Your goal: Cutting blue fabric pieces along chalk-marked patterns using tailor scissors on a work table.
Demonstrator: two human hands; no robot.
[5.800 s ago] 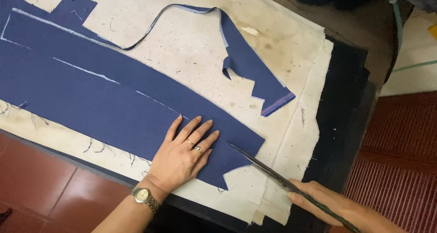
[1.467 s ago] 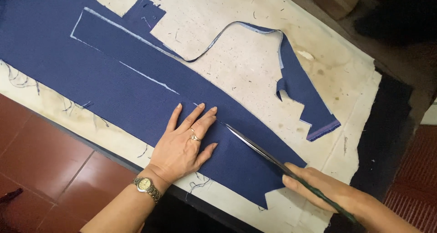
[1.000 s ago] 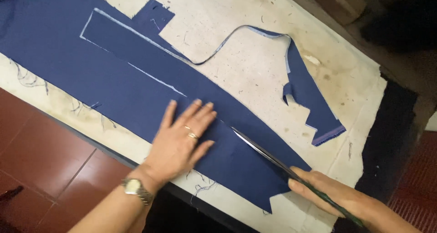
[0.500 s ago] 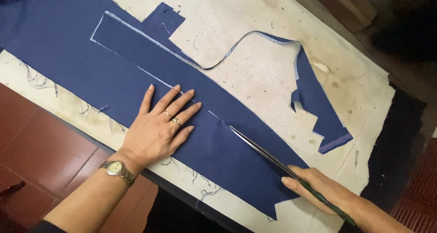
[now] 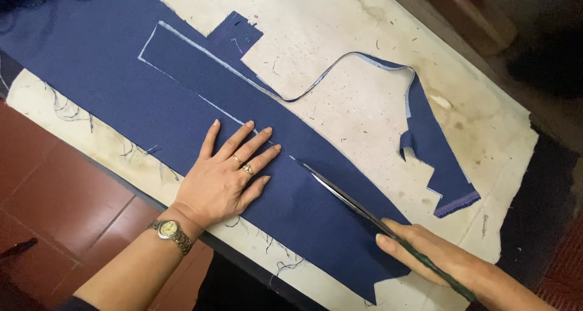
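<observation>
A long piece of navy blue fabric (image 5: 121, 98) with white chalk lines lies across a cream-covered cutting table (image 5: 340, 56). My left hand (image 5: 228, 174) presses flat on the fabric, fingers spread, with rings and a wristwatch. My right hand (image 5: 437, 259) grips long tailor's scissors (image 5: 346, 195) by a dark green handle at the lower right. The blades lie along a chalk line, their tips just right of my left fingertips. A cut-off navy strip (image 5: 425, 135) curls over the bare table behind the scissors.
Loose threads hang off the fabric's near edge. The table's near edge runs diagonally, with red floor tiles (image 5: 54, 208) below it. Dark cloth (image 5: 540, 195) lies under the table cover at the right. A brown wooden piece (image 5: 467, 13) lies beyond the far edge.
My left hand has slid left along the fabric, staying flat. The scissors have advanced left along the chalk line, lengthening the cut. The view has shifted, showing more fabric to the left.
</observation>
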